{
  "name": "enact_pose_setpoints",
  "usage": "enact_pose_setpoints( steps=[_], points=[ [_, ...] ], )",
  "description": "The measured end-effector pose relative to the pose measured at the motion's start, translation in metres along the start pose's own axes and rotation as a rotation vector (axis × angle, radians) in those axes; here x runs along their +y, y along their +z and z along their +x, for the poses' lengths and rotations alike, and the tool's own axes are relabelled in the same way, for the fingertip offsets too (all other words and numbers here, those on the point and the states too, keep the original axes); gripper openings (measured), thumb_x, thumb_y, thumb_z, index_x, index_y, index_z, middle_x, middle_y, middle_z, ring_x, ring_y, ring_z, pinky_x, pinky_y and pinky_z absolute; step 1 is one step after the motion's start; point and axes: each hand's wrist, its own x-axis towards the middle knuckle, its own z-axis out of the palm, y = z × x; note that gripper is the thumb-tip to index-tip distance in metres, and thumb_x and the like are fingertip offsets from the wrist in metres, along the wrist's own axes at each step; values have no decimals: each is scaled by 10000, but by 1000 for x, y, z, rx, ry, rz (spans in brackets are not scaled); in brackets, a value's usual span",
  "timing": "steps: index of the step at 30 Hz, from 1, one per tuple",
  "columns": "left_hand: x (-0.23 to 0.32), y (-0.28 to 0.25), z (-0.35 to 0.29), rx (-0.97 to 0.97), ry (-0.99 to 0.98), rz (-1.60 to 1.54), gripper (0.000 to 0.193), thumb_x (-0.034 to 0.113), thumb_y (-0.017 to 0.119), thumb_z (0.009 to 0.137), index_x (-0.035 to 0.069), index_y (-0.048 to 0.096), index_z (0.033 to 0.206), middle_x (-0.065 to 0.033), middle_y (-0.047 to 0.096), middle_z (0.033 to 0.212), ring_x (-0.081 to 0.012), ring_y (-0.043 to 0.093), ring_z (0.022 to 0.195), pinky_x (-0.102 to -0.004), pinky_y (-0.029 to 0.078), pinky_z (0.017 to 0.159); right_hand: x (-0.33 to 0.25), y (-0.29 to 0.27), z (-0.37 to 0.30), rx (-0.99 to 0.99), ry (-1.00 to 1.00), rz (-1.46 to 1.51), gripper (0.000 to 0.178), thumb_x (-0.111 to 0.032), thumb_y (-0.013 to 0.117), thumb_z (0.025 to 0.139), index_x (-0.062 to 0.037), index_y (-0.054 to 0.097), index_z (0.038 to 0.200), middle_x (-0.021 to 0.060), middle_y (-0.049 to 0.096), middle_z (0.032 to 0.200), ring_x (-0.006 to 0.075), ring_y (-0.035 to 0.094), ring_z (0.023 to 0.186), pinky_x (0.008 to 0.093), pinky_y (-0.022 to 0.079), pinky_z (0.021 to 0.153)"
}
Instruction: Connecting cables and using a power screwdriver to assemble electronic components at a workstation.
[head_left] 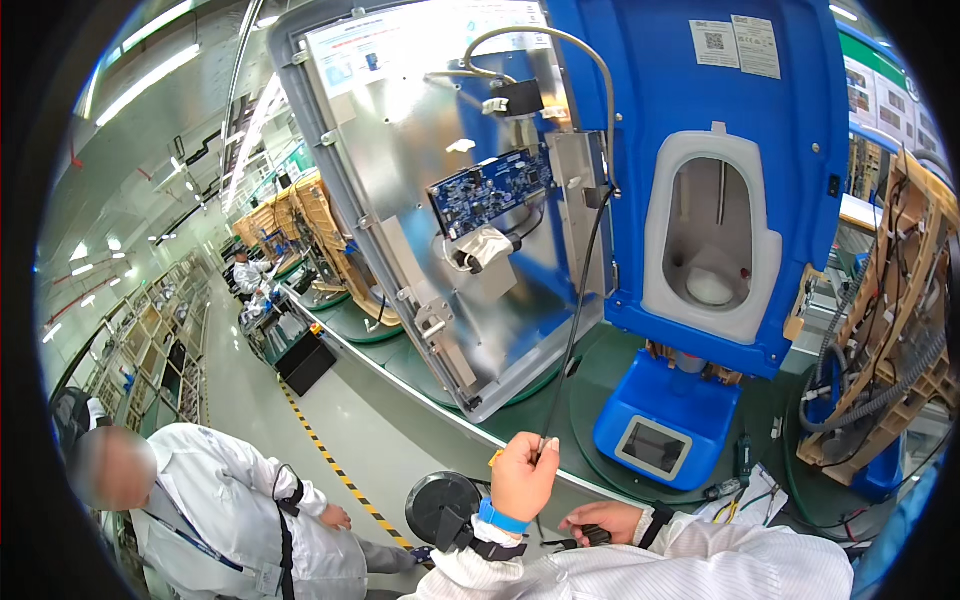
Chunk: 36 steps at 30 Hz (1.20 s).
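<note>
Two bare hands are at work in front of us, both in white sleeves. Our left hand [527, 478], with a blue wristband [505, 516] below it, is raised, its fingers closed around a black cable [572, 345]. That cable climbs from those fingers, up and slightly to the right, past the edge of an open metal door [400, 170]. Our right hand [614, 520] sits lower and to the right, fingers curled around a small dark piece [595, 536]; we cannot make out exactly what it is.

Above the left fingers, the inside of the door carries a blue circuit board [490, 190]. Above and to the right of both sets of fingers we see a tall blue housing [640, 60] with a grey oval frame [660, 265]. Just above the right fingers, a blue base [617, 405] with a small screen [654, 446] stands on the green tabletop [778, 400]. Right of the right fingers we find a green-handled tool [743, 455] and a sheet of paper [768, 497], and farther right a beige frame [890, 320] with dark wires. Near the left fingers, to their left, is a black disc [443, 505]; farther left we see a co-worker [235, 485] in white.
</note>
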Motion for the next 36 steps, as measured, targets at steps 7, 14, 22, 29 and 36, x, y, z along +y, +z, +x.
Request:
enact_pose_setpoints(
  steps=[7, 14, 22, 29, 36],
  points=[
    [2, 15, -8, 28, 66, -46, 160, 150, 687, 938, 17, 620, 879, 46, 557, 659, -17, 431, 546, -214, 354, 470, -9, 24, 21, -82, 176, 249, 341, -257, 537, 1016, 24, 551, 1209, 69, 616, 869, 165, 577, 693, 310, 517, 650],
    [4, 2, -31, -65, 10, -149, 175, 155, 672, 953, -9, 663, 1011, -14, 648, 754, -39, 557, 651, -200, 442, 566, -14, 19, 19, 165, -223, 588, 200, -136, 536, 950, 46, 590, 1015, 133, 632, 918, 228, 570, 722, 375, 523, 666],
    [-6, -21, -31, -381, 84, -304, 354, 218, 446, 1060, -70, 571, 1225, -111, 639, 913, -232, 640, 909, -446, 505, 950, -64, 35, -8, 340, -756, 521, 98, -116, 529, 989, -52, 566, 1053, 91, 622, 919, 187, 571, 677, 361, 513, 639],
    [-30, -37, -34, -229, 42, -703, 342, 180, 435, 1056, -38, 524, 1305, -126, 639, 899, -241, 639, 909, -455, 514, 931, -89, 103, -43, 514, -1243, -317, 450, 15, 589, 933, -22, 501, 1373, 93, 642, 1015, 144, 598, 801, 302, 519, 720],
    [-7, -71, -26, -167, -132, -785, 450, 224, 492, 1044, -32, 457, 1413, -117, 649, 967, -224, 641, 906, -386, 545, 812, -139, 167, -90, 34, -1253, -1511, 590, 153, 586, 722, -98, 663, 1251, 104, 596, 868, 247, 592, 740, 335, 470, 646]
  ],
)
